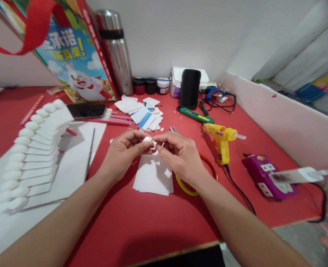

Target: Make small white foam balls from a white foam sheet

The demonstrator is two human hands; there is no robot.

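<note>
Head view: both hands [152, 150] pinch, seemingly, white piece [148, 140].

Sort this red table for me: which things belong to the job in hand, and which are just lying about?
Likely in the job: small white piece pinched by left hand and right hand; white sheets under them; yellow glue gun; white stepped model.
Lying about: phone, steel flask, paint jars, green cutter, printed bag.
</note>
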